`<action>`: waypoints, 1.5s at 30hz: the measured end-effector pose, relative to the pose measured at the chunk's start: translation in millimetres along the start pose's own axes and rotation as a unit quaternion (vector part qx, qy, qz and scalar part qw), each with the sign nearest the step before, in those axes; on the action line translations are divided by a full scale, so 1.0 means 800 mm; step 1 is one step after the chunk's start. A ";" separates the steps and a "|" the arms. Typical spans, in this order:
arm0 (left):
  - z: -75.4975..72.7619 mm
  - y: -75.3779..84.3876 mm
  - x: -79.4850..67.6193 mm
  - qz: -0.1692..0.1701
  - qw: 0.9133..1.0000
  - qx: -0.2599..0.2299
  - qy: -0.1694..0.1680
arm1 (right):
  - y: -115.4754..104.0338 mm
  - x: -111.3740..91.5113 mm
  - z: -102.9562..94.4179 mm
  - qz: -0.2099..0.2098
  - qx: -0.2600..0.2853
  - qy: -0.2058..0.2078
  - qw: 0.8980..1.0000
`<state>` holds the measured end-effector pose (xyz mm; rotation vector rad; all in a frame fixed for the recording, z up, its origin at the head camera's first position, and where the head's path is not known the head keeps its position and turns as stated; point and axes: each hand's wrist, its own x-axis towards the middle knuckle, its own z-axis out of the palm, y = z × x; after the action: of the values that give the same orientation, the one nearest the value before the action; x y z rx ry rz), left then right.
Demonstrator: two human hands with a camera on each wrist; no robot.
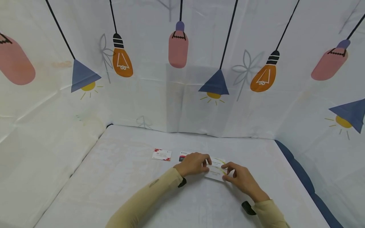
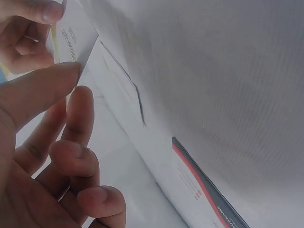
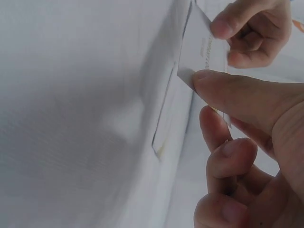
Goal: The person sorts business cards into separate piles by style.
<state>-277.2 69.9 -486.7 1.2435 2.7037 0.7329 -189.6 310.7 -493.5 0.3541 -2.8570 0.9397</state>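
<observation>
Both hands hold one white business card (image 1: 214, 174) printed "COMPANY LOGO", with a yellow accent. My left hand (image 1: 194, 164) pinches one end between thumb and finger. At the opposite end, the thumb and finger of my right hand (image 1: 243, 180) grip it too. In the right wrist view the card (image 3: 197, 50) appears raised and tilted over the table. Just beyond it lies a second white card (image 1: 218, 161) with a yellow corner. A card with a red and black band (image 2: 204, 183) lies past my left hand, which partly hides it in the head view.
Farther left on the white tabletop (image 1: 128, 183) lies a card with red floral corners (image 1: 162, 155). White sheeting (image 1: 148, 104) printed with hanging lamps rises behind the table and along its sides. Dark blue material (image 1: 302, 174) runs along the right edge.
</observation>
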 end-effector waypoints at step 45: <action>0.017 -0.019 0.064 -0.093 0.995 0.010 0.015 | 0.049 0.063 0.004 0.081 -0.002 -0.015 0.997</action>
<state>-318.5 103.9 -498.9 0.9737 2.8089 0.7086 -248.6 330.0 -509.9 0.1373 -2.9513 0.9610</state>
